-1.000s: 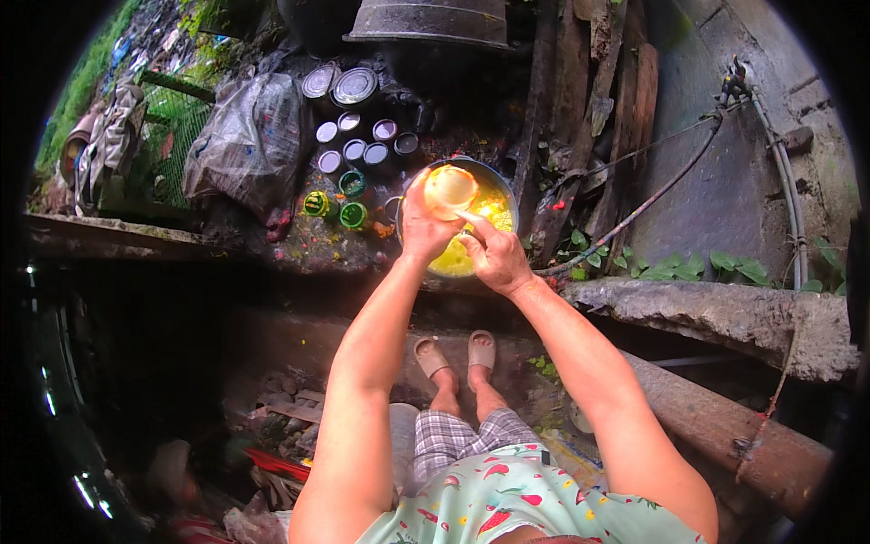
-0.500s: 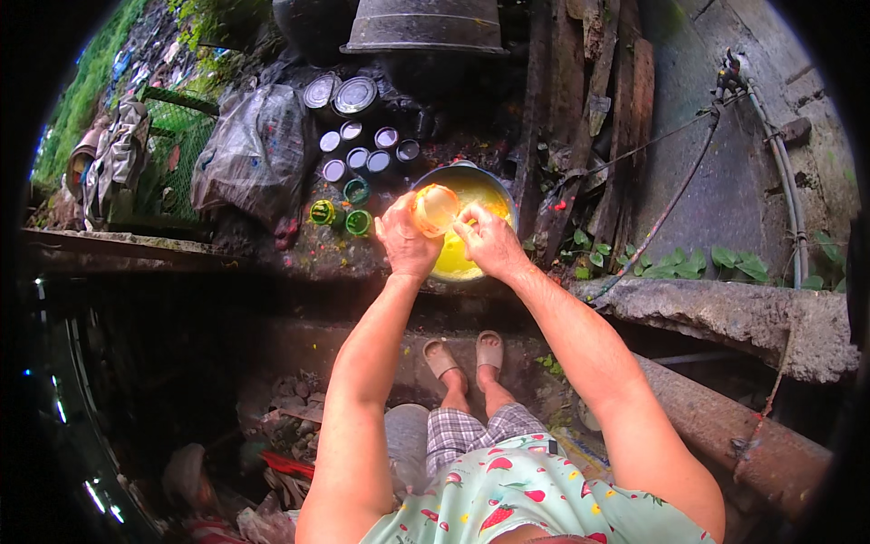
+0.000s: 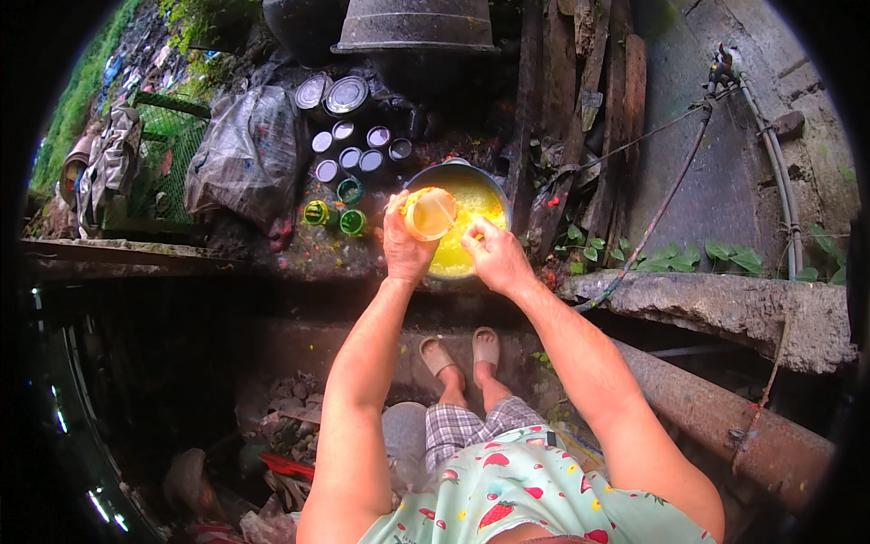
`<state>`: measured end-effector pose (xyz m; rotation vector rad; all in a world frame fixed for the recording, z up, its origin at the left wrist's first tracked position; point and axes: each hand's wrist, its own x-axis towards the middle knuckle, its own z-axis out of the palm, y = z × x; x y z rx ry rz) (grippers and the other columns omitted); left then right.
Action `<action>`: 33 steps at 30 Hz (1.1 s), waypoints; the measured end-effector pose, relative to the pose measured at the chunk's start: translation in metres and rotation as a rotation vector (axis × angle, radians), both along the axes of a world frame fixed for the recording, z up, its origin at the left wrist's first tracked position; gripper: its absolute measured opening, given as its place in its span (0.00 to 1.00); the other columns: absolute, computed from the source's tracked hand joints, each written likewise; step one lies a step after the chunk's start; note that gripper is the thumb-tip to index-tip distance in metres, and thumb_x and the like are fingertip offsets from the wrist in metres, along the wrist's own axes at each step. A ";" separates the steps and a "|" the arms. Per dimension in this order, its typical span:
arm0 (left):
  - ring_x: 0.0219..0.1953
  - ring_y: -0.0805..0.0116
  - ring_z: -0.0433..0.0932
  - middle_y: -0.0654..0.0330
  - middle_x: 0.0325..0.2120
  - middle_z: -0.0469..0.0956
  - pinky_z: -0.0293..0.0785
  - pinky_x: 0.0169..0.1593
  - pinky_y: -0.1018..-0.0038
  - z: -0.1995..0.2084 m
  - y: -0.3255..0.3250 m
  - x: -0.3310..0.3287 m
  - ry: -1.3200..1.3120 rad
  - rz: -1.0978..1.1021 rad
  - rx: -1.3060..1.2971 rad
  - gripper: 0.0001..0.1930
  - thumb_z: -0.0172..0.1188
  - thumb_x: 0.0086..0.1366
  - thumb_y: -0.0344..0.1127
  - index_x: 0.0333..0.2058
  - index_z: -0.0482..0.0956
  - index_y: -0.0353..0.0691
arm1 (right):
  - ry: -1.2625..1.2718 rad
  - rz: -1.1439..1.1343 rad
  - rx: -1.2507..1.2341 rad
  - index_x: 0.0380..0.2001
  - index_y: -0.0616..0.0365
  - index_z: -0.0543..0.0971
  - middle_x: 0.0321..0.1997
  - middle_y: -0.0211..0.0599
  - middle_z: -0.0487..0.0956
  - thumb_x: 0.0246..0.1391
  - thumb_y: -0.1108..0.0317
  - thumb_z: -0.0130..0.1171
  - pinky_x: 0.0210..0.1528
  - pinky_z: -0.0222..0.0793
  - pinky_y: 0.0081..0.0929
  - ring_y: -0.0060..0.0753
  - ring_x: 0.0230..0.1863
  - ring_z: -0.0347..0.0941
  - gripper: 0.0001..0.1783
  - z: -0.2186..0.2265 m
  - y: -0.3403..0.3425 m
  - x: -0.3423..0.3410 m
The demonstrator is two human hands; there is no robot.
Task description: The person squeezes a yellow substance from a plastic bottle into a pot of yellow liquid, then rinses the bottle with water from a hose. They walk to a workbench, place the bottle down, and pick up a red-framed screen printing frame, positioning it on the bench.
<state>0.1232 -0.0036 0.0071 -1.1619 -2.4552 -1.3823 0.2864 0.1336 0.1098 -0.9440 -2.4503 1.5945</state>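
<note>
We find the orange-tinted cup point(image 3: 431, 214) gripped in the left hand point(image 3: 405, 245), whose fingers wrap its left side; the cup sits above the left part of the round basin point(image 3: 458, 163), whose contents are yellow. The cup's long axis appears tilted; we cannot tell whether its pale round end is mouth or base. The right hand point(image 3: 498, 258) is over the basin's right front rim, its fingers curled just beside the cup, which lies to their left; we cannot tell whether they close on anything small. The left hand is therefore the nearer, being in contact. The basin stands close to the front edge of the ledge point(image 3: 313, 258), with a dark drop before it. On the left, we note little room before the green-stained jar point(image 3: 352, 222); on the right, only a narrow strip separates the basin from the upright planks point(image 3: 527, 118).
</note>
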 end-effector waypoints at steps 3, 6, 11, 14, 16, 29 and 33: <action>0.72 0.37 0.69 0.50 0.65 0.75 0.60 0.78 0.43 0.001 -0.004 -0.004 0.251 0.018 0.007 0.45 0.79 0.51 0.27 0.66 0.65 0.45 | 0.002 0.037 -0.034 0.41 0.57 0.79 0.27 0.46 0.81 0.71 0.60 0.62 0.37 0.74 0.45 0.43 0.31 0.82 0.11 0.002 -0.014 0.007; 0.74 0.40 0.68 0.53 0.67 0.75 0.54 0.80 0.41 0.002 -0.012 -0.011 0.477 0.078 -0.098 0.41 0.77 0.53 0.27 0.64 0.67 0.48 | -0.024 0.066 -0.021 0.41 0.57 0.80 0.25 0.46 0.81 0.70 0.60 0.61 0.36 0.74 0.44 0.42 0.30 0.82 0.11 -0.001 -0.021 0.013; 0.77 0.47 0.64 0.59 0.69 0.75 0.43 0.81 0.39 0.003 -0.026 -0.018 0.550 0.045 -0.204 0.35 0.72 0.56 0.27 0.63 0.71 0.52 | -0.006 0.035 0.032 0.42 0.56 0.81 0.28 0.52 0.82 0.69 0.58 0.61 0.42 0.75 0.50 0.56 0.35 0.83 0.13 -0.007 -0.020 0.017; 0.78 0.49 0.63 0.60 0.70 0.74 0.41 0.81 0.40 0.004 -0.032 -0.019 0.591 0.051 -0.270 0.35 0.71 0.56 0.27 0.63 0.74 0.56 | -0.024 0.047 0.037 0.42 0.56 0.81 0.29 0.53 0.83 0.69 0.57 0.60 0.42 0.75 0.51 0.57 0.36 0.83 0.13 -0.008 -0.019 0.016; 0.77 0.51 0.63 0.61 0.70 0.74 0.41 0.80 0.42 0.006 -0.035 -0.019 0.617 0.068 -0.316 0.36 0.71 0.55 0.27 0.64 0.77 0.59 | -0.061 0.042 0.026 0.41 0.56 0.81 0.31 0.54 0.83 0.69 0.57 0.60 0.44 0.76 0.51 0.58 0.38 0.84 0.13 -0.009 -0.021 0.014; 0.73 0.56 0.67 0.66 0.67 0.76 0.46 0.79 0.44 0.003 -0.057 -0.020 0.698 0.090 -0.391 0.28 0.66 0.61 0.31 0.60 0.82 0.68 | -0.206 0.044 -0.011 0.43 0.56 0.83 0.42 0.56 0.87 0.68 0.56 0.61 0.53 0.77 0.52 0.59 0.49 0.85 0.15 -0.021 -0.040 -0.005; 0.72 0.52 0.68 0.61 0.67 0.75 0.47 0.78 0.43 0.013 -0.057 -0.023 0.759 0.081 -0.364 0.39 0.74 0.52 0.32 0.66 0.78 0.61 | -0.228 0.059 0.001 0.43 0.57 0.83 0.39 0.54 0.87 0.68 0.56 0.61 0.52 0.77 0.52 0.57 0.48 0.85 0.14 -0.024 -0.043 -0.011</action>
